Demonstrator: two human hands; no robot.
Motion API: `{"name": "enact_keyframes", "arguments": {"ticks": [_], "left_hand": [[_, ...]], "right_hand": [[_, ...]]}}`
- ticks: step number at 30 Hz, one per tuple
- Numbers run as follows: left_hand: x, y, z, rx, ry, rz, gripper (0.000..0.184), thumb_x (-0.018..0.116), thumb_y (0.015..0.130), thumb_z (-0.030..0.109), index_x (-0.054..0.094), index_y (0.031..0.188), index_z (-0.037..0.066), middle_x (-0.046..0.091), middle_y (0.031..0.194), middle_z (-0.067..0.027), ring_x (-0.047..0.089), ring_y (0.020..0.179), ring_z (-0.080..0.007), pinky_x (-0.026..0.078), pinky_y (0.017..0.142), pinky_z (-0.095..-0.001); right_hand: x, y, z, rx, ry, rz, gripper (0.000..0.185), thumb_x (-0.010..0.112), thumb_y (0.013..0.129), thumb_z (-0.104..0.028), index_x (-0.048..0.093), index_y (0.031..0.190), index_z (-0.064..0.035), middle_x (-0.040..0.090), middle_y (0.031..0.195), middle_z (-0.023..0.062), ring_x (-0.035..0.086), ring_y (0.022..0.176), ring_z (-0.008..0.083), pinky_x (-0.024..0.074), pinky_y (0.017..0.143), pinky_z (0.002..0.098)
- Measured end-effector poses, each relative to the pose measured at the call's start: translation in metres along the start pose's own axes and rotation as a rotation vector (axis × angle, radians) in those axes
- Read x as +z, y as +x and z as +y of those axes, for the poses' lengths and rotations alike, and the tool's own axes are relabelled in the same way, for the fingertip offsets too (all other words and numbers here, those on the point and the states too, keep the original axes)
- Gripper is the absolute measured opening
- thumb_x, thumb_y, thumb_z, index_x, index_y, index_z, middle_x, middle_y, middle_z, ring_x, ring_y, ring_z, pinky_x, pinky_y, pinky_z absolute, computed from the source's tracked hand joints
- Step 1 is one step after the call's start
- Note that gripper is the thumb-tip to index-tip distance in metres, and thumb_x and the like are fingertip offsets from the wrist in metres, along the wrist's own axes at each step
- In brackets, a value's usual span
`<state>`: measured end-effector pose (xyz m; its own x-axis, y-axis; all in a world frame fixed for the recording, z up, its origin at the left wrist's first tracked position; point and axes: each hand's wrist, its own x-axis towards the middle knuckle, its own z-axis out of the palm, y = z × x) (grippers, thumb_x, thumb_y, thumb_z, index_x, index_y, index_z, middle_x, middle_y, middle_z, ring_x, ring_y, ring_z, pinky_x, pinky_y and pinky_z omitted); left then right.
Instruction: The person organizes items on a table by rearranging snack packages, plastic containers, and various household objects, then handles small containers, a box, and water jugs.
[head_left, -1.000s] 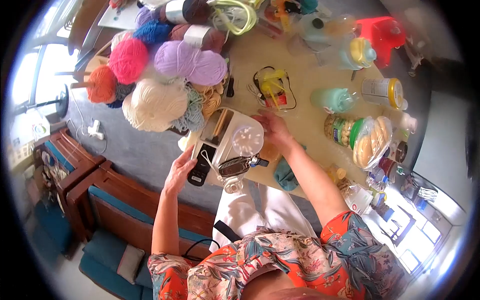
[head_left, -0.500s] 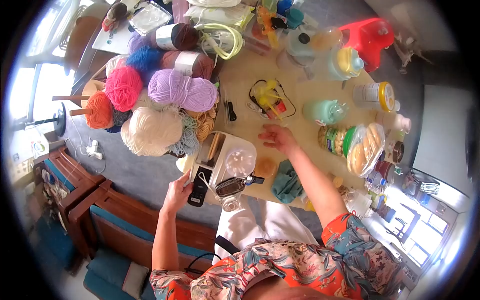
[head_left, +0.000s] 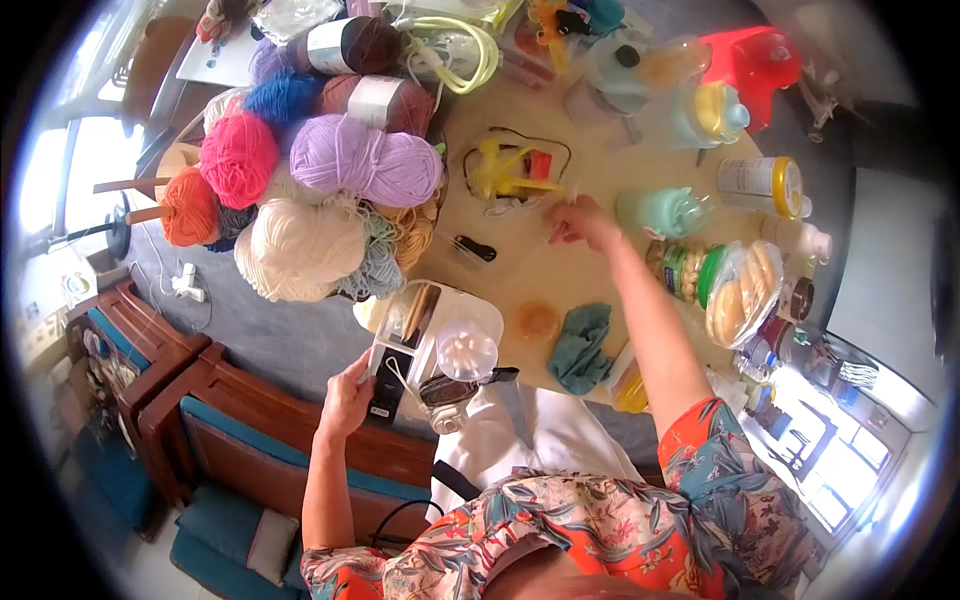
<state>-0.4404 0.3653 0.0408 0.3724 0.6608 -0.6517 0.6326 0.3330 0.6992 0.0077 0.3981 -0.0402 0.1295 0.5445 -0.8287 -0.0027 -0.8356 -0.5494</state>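
My left hand (head_left: pixel 348 398) grips the left edge of a white organizer tray (head_left: pixel 483 311) at the table's near edge. In the tray are a black remote (head_left: pixel 388 388), a round tub of cotton swabs (head_left: pixel 467 354), wooden sticks (head_left: pixel 420 313) and a pair of glasses (head_left: pixel 447 389). Above the table my right hand (head_left: pixel 581 223) has its fingers bent together; whatever they hold, if anything, is too small to make out. Just left of it lies a yellow item (head_left: pixel 508 170) with a red piece and a black cord. A small black cable (head_left: pixel 476 248) lies nearer the tray.
Yarn balls (head_left: pixel 366 160) are heaped at the left. On the right stand a green bottle (head_left: pixel 662 212), a yellow-lidded can (head_left: pixel 762 186), a nut jar (head_left: pixel 684 268) and bagged bread (head_left: pixel 745 294). A teal cloth (head_left: pixel 581 350) lies near the front edge, and a red stool (head_left: pixel 752 70) stands beyond.
My right hand has moved away from the tray and farther over the table, its fingers drawing in. The tray has shifted toward me with my left hand on it. The yellow item has moved left.
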Motion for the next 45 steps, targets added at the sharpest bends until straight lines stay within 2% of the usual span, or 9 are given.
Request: {"name": "enact_keyframes", "arguments": {"ticks": [2, 3, 6, 12, 15, 21, 27, 30, 45], "left_hand": [[0.000, 0.000, 0.000, 0.003, 0.005, -0.006, 0.046, 0.047, 0.078, -0.008, 0.048, 0.122, 0.003, 0.063, 0.092, -0.0146, 0.053, 0.074, -0.0072, 0.046, 0.068, -0.0234], [0.000, 0.000, 0.000, 0.001, 0.000, -0.007, 0.046, 0.047, 0.078, -0.008, 0.048, 0.122, 0.003, 0.063, 0.092, -0.0149, 0.054, 0.073, -0.0075, 0.046, 0.068, -0.0235], [-0.003, 0.003, 0.008, 0.034, 0.021, -0.004, 0.045, 0.047, 0.078, -0.008, 0.048, 0.121, 0.003, 0.063, 0.093, -0.0155, 0.055, 0.073, -0.0085, 0.046, 0.067, -0.0237], [-0.014, 0.012, 0.026, -0.008, 0.114, -0.030, 0.044, 0.046, 0.076, -0.010, 0.050, 0.119, 0.002, 0.063, 0.092, -0.0170, 0.057, 0.074, -0.0108, 0.046, 0.067, -0.0247], [-0.019, 0.014, 0.037, -0.014, 0.128, -0.052, 0.044, 0.046, 0.076, -0.009, 0.050, 0.119, 0.001, 0.062, 0.092, -0.0182, 0.057, 0.077, -0.0103, 0.046, 0.069, -0.0245], [-0.017, 0.022, 0.022, 0.031, 0.079, -0.038, 0.041, 0.047, 0.077, -0.008, 0.050, 0.117, -0.002, 0.063, 0.092, -0.0190, 0.059, 0.083, -0.0114, 0.045, 0.072, -0.0241], [-0.010, 0.037, 0.031, 0.058, 0.126, -0.053, 0.038, 0.048, 0.079, -0.003, 0.050, 0.117, -0.002, 0.063, 0.091, -0.0201, 0.059, 0.084, -0.0110, 0.045, 0.071, -0.0239], [-0.005, 0.047, 0.030, 0.150, 0.112, -0.034, 0.038, 0.047, 0.079, -0.003, 0.050, 0.117, -0.002, 0.063, 0.089, -0.0197, 0.059, 0.082, -0.0106, 0.045, 0.070, -0.0239], [-0.004, 0.064, 0.053, 0.081, 0.030, -0.070, 0.037, 0.046, 0.080, -0.001, 0.052, 0.116, 0.004, 0.061, 0.074, -0.0168, 0.048, 0.067, -0.0062, 0.045, 0.063, -0.0255]], "right_hand": [[-0.001, 0.012, -0.010, -0.035, 0.000, 0.066, 0.018, 0.055, 0.076, -0.020, 0.062, 0.081, -0.0043, 0.059, 0.061, 0.0035, 0.062, 0.059, 0.0160, 0.0478, 0.055, 0.0266], [-0.001, 0.016, -0.014, -0.083, 0.181, 0.052, 0.017, 0.060, 0.073, -0.020, 0.059, 0.075, -0.0031, 0.058, 0.061, 0.0062, 0.059, 0.054, 0.0176, 0.0435, 0.050, 0.0286], [0.002, 0.022, -0.021, -0.057, 0.257, 0.163, 0.016, 0.059, 0.073, -0.019, 0.056, 0.072, -0.0037, 0.055, 0.058, 0.0050, 0.058, 0.054, 0.0175, 0.0442, 0.050, 0.0300], [-0.007, 0.030, -0.027, -0.054, 0.222, 0.146, 0.019, 0.058, 0.075, -0.025, 0.054, 0.075, -0.0065, 0.054, 0.061, 0.0032, 0.058, 0.056, 0.0164, 0.0468, 0.055, 0.0309], [0.001, 0.020, -0.023, -0.009, 0.283, 0.187, 0.028, 0.059, 0.077, -0.034, 0.054, 0.084, -0.0077, 0.056, 0.069, 0.0030, 0.059, 0.061, 0.0158, 0.0473, 0.058, 0.0310], [0.029, -0.021, 0.001, 0.029, 0.263, 0.032, 0.047, 0.059, 0.078, -0.046, 0.051, 0.108, -0.0096, 0.059, 0.086, 0.0044, 0.060, 0.069, 0.0158, 0.0475, 0.058, 0.0324], [0.048, -0.008, 0.000, -0.116, 0.225, 0.065, 0.043, 0.055, 0.080, -0.021, 0.047, 0.119, -0.0053, 0.059, 0.074, 0.0062, 0.058, 0.057, 0.0148, 0.0468, 0.051, 0.0286], [0.042, -0.008, 0.000, -0.154, 0.188, 0.054, 0.046, 0.052, 0.079, -0.016, 0.043, 0.119, 0.0039, 0.059, 0.068, 0.0065, 0.058, 0.055, 0.0133, 0.0480, 0.051, 0.0256], [0.041, -0.001, -0.004, -0.163, 0.324, 0.074, 0.044, 0.050, 0.079, -0.015, 0.045, 0.119, 0.0018, 0.057, 0.067, 0.0072, 0.055, 0.052, 0.0144, 0.0468, 0.047, 0.0271]]}}
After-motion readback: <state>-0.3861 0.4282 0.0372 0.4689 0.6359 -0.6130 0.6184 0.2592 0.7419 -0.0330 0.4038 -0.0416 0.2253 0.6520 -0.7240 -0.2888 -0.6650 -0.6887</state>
